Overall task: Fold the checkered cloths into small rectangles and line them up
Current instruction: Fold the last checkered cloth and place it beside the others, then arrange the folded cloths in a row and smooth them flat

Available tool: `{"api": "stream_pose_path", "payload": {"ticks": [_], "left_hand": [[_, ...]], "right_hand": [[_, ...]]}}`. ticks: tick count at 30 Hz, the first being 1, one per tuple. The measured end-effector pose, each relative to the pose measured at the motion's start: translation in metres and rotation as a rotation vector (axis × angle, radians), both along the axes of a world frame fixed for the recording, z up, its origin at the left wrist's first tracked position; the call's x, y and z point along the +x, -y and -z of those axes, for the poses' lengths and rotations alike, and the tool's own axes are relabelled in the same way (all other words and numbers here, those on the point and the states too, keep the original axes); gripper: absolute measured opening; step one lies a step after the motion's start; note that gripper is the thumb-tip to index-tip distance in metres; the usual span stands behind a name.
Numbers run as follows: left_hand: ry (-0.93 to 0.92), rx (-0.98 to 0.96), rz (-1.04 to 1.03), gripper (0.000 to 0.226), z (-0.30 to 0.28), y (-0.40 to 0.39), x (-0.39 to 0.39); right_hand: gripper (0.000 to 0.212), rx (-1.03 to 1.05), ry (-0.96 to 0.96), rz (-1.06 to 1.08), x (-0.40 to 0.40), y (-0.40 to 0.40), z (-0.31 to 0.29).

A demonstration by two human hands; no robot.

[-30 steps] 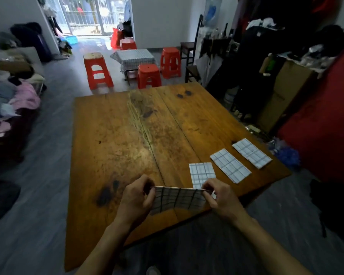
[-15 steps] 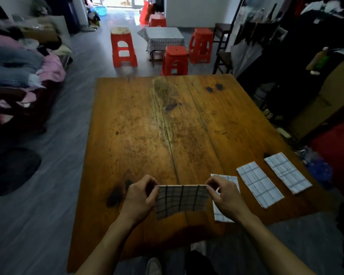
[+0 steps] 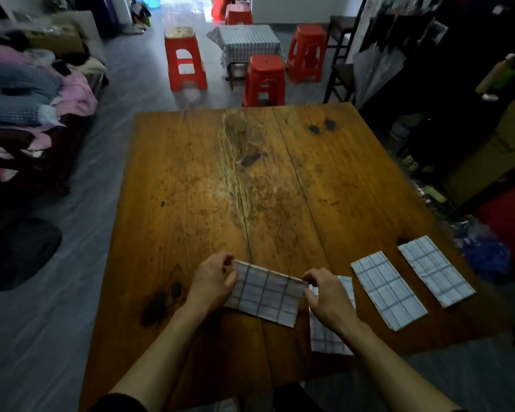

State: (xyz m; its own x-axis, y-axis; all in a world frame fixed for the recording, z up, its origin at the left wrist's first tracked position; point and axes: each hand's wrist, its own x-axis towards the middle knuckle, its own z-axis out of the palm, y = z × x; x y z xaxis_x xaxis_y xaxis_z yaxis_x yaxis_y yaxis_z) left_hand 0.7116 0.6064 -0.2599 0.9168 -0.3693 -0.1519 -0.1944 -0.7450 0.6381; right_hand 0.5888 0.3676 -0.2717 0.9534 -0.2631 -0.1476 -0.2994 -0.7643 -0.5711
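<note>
Left hand (image 3: 213, 281) and right hand (image 3: 327, 295), fingers pinched on the folded cloth's (image 3: 265, 292) far corners; lower it flat on the desk (image 3: 191, 188), edges aligned, beside the row.

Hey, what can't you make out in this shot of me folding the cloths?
- Head view: third folded cloth, its middle hidden by the right hand.
- Held cloth: layer count too small to tell; its left end sits behind the left hand.
- Near table edge: cut by forearms.
</note>
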Motion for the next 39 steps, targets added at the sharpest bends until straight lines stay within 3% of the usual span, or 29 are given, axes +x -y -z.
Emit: {"api": "stream_pose_path", "payload": {"ticks": [14,25,30,39], "left_hand": [[0.047,0.429,0.130,0.052,0.030,0.013,-0.078],[-0.019,0.534,0.214,0.064,0.042,0.031,-0.093],[0.010,0.529,0.234,0.062,0.049,0.023,-0.081],[0.061,0.575,0.282,0.065,0.053,0.009,-0.044]], "right_hand": [[0.052,-0.205,-0.124,-0.224,0.041,-0.022,0.029],[0.052,-0.244,-0.161,-0.226,0.051,-0.030,0.036],[0.043,-0.253,-0.144,-0.222,0.033,-0.035,0.035],[0.032,-0.123,-0.159,-0.229,0.003,-0.064,0.040]]}}
